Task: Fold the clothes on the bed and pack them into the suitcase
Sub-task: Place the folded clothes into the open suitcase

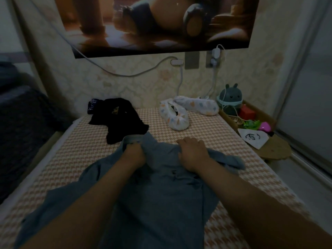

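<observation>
A blue-grey shirt lies spread over the bed, its collar end pointing away from me. My left hand grips the cloth near the collar, fingers curled into the fabric. My right hand grips the shirt's upper right part, next to a sleeve that trails off to the right. A crumpled black garment lies further back on the bed, just beyond the collar. No suitcase is in view.
Two white patterned slippers sit at the bed's far end by the wall. A side shelf on the right holds a round plush lamp, a red box and a drawing on paper. Cables hang from wall sockets. Dark bedding lies at left.
</observation>
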Available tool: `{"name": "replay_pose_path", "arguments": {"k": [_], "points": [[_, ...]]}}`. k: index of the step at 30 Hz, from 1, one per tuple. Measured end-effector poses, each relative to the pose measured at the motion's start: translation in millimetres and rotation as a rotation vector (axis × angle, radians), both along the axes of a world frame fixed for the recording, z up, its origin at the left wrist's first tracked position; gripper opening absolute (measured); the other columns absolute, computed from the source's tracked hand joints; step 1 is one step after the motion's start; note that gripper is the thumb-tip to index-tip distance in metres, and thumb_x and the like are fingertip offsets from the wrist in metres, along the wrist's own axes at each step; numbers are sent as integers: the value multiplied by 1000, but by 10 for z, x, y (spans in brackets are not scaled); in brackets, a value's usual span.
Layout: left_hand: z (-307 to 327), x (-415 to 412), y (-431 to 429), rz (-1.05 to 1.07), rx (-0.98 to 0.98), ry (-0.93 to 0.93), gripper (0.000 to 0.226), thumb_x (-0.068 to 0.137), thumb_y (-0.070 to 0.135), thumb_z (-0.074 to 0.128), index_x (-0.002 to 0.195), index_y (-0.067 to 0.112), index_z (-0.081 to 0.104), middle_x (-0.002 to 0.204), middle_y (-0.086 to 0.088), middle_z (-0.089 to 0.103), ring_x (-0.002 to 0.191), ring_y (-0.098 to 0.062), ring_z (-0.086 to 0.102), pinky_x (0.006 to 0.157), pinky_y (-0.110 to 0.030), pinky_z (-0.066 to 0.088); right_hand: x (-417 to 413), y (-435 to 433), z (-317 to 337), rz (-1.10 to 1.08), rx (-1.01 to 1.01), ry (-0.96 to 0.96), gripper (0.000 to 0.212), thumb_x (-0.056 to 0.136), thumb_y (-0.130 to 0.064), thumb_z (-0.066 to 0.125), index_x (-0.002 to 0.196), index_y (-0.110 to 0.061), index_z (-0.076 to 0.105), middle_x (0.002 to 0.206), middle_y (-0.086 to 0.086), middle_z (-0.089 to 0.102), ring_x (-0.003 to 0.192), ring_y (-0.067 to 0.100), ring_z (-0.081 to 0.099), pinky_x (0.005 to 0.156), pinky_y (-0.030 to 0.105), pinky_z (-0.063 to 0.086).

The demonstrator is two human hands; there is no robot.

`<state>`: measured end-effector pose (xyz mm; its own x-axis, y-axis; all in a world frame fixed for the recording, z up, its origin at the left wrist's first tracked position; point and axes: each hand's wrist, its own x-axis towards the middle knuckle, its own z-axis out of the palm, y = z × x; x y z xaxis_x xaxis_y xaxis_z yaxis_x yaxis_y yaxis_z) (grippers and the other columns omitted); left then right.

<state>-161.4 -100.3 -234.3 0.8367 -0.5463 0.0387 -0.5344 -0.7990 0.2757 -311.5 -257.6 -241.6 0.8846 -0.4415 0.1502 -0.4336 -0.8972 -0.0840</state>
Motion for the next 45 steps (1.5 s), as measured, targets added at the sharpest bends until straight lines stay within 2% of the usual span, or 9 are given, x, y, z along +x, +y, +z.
{"name": "replay_pose_path", "arguments": {"k": [8, 12, 15, 21, 24, 28, 32, 36, 45], "points": [[147, 429, -163, 43, -244, 85, 27, 94, 18, 50, 116, 7, 61, 118, -17, 63, 108, -34, 60, 89, -34, 48, 364, -285, -16, -192, -152, -137, 13, 91, -14, 53, 87, -24, 62, 97, -3, 63, 91, 20, 54, 96, 39, 31], [373, 410, -495, 76, -678, 414, 11, 96, 7, 44, 101, 16, 47, 92, -21, 62, 73, -36, 64, 56, -39, 54, 522, -212, 17, -258, -356, -280, 17, 78, -11, 69, 93, -14, 63, 93, 10, 61, 89, 30, 56, 80, 42, 42], [233, 507, -582, -31, -483, 506, 48, 86, 11, 61, 129, 13, 41, 116, -15, 59, 99, -34, 63, 84, -46, 55, 690, -129, -73, 112, -229, -366, 46, 86, -25, 60, 131, -20, 53, 114, 12, 58, 100, 33, 56, 81, 42, 46], [330, 613, 210, -140, -444, 254, 42, 93, -5, 46, 127, 19, 46, 95, -8, 63, 80, -24, 62, 62, -24, 48, 865, 220, 52, 192, -129, 464, 56, 94, -37, 51, 147, -30, 34, 150, 2, 39, 134, 26, 40, 110, 39, 32], [350, 691, 825, -138, -354, -69, 26, 88, -6, 52, 107, 3, 67, 100, -7, 65, 86, -16, 55, 75, -23, 41, 978, 412, 92, 133, -179, 210, 35, 95, -36, 46, 124, -22, 59, 126, 6, 56, 114, 25, 51, 99, 38, 36], [158, 754, 1507, -70, -224, 128, 13, 90, 14, 63, 99, 6, 61, 97, -13, 62, 86, -21, 56, 71, -27, 43, 1188, 941, 102, 269, -41, -331, 30, 94, -33, 44, 99, -14, 66, 99, 6, 61, 92, 24, 56, 69, 33, 40], [49, 785, 1839, -27, 7, 284, 42, 89, 39, 63, 60, 11, 50, 67, -7, 52, 65, -18, 53, 52, -22, 33, 1477, 1399, 161, 176, 240, -129, 48, 88, -62, 50, 95, -17, 65, 96, 1, 64, 88, 20, 60, 67, 28, 43], [88, 796, 1944, -28, 155, 313, 40, 90, 42, 61, 97, 4, 71, 101, -9, 67, 93, -20, 61, 78, -24, 47, 1660, 1506, 175, 97, 206, -149, 30, 93, -38, 54, 102, -11, 65, 106, 8, 66, 94, 25, 62, 66, 26, 40], [454, 1232, 1849, 338, -540, -185, 25, 91, 0, 45, 115, 2, 50, 107, -20, 61, 100, -38, 58, 81, -36, 45, 2127, 1351, 337, -260, 1008, -541, 32, 98, -24, 54, 118, 1, 60, 98, 22, 69, 80, 36, 69, 72, 45, 59]]}}
